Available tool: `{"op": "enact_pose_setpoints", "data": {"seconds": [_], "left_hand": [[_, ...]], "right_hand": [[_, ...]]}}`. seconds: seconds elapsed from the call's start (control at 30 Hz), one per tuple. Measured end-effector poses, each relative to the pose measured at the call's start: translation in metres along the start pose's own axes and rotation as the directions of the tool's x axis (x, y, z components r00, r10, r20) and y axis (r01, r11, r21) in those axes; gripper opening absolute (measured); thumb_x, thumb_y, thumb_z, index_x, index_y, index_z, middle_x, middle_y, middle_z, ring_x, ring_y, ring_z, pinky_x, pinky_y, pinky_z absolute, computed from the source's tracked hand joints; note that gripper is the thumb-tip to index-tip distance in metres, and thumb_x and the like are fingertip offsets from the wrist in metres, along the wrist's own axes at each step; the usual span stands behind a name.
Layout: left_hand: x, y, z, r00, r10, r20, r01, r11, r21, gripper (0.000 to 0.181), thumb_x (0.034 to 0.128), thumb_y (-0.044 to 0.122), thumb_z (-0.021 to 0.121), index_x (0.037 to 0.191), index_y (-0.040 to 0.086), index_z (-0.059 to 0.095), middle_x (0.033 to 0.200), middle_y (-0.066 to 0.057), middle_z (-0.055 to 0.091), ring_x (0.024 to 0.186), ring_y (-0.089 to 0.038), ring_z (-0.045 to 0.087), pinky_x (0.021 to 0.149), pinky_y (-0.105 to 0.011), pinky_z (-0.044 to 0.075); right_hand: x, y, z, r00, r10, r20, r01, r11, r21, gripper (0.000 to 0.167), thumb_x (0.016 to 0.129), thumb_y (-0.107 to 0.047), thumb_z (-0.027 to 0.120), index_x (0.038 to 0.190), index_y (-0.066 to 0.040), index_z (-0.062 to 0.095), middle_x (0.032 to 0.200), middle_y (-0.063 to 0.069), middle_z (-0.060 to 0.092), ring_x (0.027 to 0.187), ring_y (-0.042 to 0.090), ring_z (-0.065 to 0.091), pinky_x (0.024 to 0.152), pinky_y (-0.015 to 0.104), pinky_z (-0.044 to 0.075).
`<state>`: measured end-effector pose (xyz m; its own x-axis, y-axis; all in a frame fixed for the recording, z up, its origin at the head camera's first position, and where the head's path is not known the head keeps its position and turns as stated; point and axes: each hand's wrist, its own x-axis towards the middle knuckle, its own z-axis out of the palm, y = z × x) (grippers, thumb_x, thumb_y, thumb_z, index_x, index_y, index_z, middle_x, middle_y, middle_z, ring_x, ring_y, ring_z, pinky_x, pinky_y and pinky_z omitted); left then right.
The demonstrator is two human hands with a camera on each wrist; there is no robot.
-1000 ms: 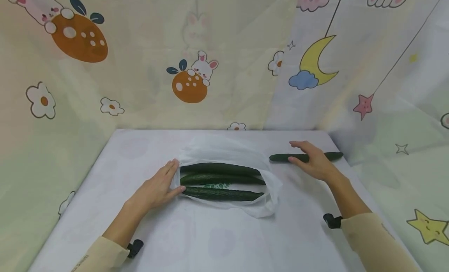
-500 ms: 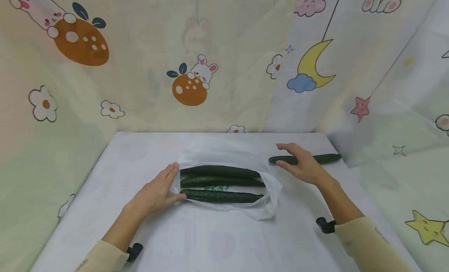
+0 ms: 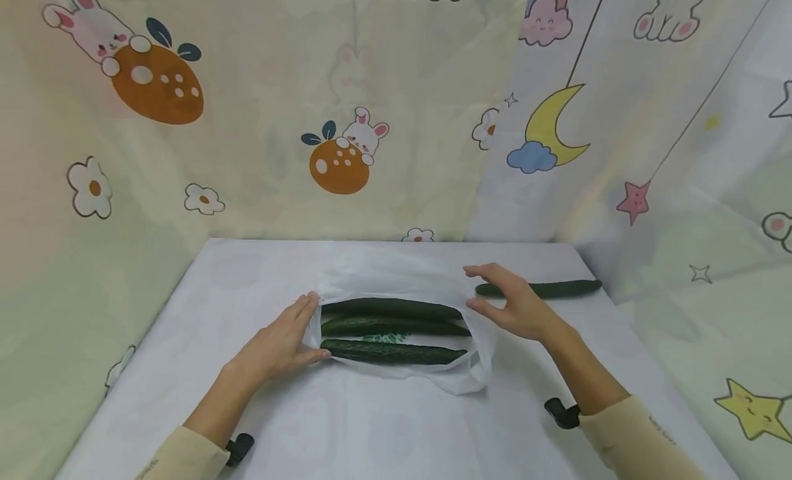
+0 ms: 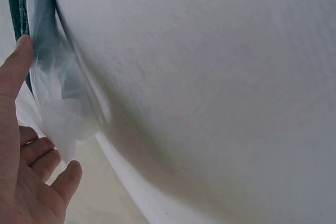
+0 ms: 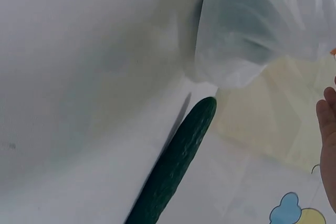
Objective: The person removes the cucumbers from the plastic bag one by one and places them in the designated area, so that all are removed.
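A white plastic bag [image 3: 386, 274] lies on the table with its mouth spread, showing three dark green cucumbers [image 3: 392, 352] inside, side by side. My left hand [image 3: 281, 339] touches the bag's left edge, thumb by the tip of the nearest cucumber. In the left wrist view, the thin plastic [image 4: 63, 108] lies between thumb and fingers. Another cucumber [image 3: 566, 289] lies on the table right of the bag. My right hand [image 3: 516, 308] hovers in front of it, partly covering it, fingers spread beside the bag's right edge and holding nothing. The right wrist view shows that loose cucumber [image 5: 178, 156] apart from the hand.
The white table [image 3: 383, 425] ends at a patterned cloth backdrop [image 3: 260, 143] behind and on both sides. Green print shows on the bag between the cucumbers. A small black wrist device [image 3: 562, 412] sits at the right sleeve, another [image 3: 240, 450] at the left.
My right hand has moved left, from over the loose cucumber to the bag's right edge. My left hand stays at the bag's left edge. The head view has tilted up slightly.
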<state>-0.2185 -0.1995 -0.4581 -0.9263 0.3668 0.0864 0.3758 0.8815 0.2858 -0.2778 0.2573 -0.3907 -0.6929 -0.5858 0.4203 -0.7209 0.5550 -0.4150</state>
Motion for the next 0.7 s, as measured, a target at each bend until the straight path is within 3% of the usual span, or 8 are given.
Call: {"op": "enact_pose_setpoints", "data": {"seconds": [0.33,0.7], "left_hand": [[-0.001,0.002,0.004,1.0,-0.01,0.0,0.01,1.0,-0.001,0.11,0.0876,0.065,0.07,0.162,0.001,0.021,0.168,-0.017,0.025,0.153,-0.037,0.028,0.107,-0.06,0.045],[0.001,0.001,-0.004,1.0,-0.016,-0.005,0.016,1.0,-0.002,0.109,0.0896,0.068,0.066,0.163,0.002,0.02,0.168,-0.017,0.024,0.153,-0.037,0.028,0.103,-0.063,0.046]], "right_hand": [[0.012,-0.02,0.014,0.996,-0.086,0.013,0.085,0.993,0.083,0.057,0.092,-0.016,0.079,0.144,-0.015,0.056,0.141,-0.001,0.06,0.131,0.019,0.056,0.109,0.038,0.048],[0.024,-0.027,0.032,0.984,-0.179,-0.024,0.18,0.967,0.181,0.055,0.091,-0.009,0.078,0.142,-0.012,0.056,0.138,0.005,0.061,0.129,0.023,0.059,0.11,0.037,0.047]]}}
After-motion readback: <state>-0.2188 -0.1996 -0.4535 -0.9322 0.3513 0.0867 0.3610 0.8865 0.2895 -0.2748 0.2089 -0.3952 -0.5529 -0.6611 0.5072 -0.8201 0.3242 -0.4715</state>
